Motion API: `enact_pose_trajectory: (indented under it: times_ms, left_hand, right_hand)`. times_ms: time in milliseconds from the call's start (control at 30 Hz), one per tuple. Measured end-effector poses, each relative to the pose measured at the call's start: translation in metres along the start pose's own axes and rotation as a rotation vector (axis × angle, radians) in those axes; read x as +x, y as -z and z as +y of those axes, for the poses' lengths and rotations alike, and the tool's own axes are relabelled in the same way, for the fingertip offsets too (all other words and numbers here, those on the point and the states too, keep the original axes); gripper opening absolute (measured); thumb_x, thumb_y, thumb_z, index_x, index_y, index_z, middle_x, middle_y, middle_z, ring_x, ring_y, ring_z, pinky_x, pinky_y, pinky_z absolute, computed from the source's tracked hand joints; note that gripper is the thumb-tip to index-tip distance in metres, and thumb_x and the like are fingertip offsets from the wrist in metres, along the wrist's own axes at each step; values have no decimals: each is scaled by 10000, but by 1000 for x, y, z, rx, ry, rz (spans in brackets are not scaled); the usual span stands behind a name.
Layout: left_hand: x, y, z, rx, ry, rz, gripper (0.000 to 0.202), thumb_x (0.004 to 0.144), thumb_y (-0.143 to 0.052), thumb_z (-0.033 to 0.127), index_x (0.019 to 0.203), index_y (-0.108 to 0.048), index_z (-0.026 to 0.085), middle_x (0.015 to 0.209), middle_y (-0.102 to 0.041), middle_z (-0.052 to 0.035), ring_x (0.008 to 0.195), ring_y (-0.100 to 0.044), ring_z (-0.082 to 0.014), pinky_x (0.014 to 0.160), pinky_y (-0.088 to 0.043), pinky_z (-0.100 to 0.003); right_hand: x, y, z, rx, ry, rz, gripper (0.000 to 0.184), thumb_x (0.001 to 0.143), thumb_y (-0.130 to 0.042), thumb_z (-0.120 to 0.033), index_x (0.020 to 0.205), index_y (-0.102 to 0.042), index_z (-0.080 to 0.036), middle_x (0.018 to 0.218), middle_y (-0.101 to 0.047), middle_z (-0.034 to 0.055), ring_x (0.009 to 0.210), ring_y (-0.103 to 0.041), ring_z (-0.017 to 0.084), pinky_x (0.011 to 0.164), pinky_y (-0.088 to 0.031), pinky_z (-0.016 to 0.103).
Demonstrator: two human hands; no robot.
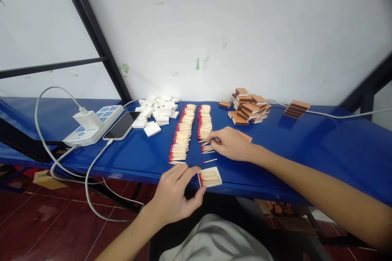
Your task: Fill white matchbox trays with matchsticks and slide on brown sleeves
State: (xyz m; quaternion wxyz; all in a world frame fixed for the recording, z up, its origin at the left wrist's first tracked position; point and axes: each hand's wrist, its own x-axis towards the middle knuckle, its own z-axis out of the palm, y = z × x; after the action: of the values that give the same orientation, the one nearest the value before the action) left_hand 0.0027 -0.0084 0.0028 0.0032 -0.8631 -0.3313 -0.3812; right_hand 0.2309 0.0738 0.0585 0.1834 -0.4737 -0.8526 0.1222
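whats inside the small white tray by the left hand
Matches with red heads lie side by side in the white tray, which the left hand holds. They cover its floor, so anything beneath them cannot be seen.

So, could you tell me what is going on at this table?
A person sits at the blue table. Their left hand pinches a small white tray holding matches at the near edge, while the right hand fingers loose matches beside two rows. Behind lie piles of white trays and brown sleeves.
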Motion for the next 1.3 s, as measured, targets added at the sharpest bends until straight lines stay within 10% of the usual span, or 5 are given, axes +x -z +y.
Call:
enact_pose_trajectory:
  times_ms: [767, 1300]
  left_hand:
    - [1, -1, 0, -15, -12, 15, 281, 858, -613, 250, 1122, -603, 155, 876, -668, -79, 770, -625, -211, 691, -544, -339]
    - [-2, -1, 0, 0, -18, 29, 288, 852, -620, 256, 1120, -591, 156, 920, -695, -89, 790, -644, -215, 720, -555, -351]
  right_hand:
    - [-3, 15, 7, -181, 75, -33, 284, 867, -512, -161, 1053, -724, -187, 857, -716, 41, 745, -619, 169, 687, -379, 264]
    - [-28, -10, 18, -260, 63, 69, 294, 902, -489, -156, 1062, -735, -187, 867, -654, 37, 704, -581, 148, 646, -364, 270]
